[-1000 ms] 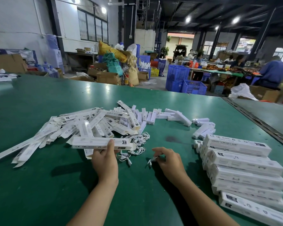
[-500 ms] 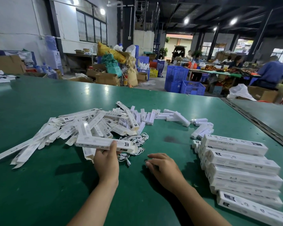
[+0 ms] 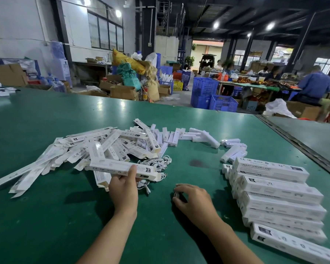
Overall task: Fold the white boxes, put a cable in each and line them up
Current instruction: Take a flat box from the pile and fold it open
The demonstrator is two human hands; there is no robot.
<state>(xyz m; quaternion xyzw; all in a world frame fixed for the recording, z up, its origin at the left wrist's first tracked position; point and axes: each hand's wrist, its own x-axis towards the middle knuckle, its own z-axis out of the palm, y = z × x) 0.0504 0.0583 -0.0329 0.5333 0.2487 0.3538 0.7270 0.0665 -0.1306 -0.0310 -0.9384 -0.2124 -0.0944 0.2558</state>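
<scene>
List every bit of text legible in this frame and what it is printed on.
"SMART SENSOR LAMP": top box of the lined-up row.
"CE FC RoHS": same box, upper edge.
"RoHS": held box, in the left hand.
"CE FC": flat box in the pile.
Other print: too small or blurred.

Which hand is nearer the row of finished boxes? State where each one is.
Right. The right hand sits just left of the row of finished boxes, not touching it. The left hand is farther left, gripping a folded box beside the cable pile.
</scene>
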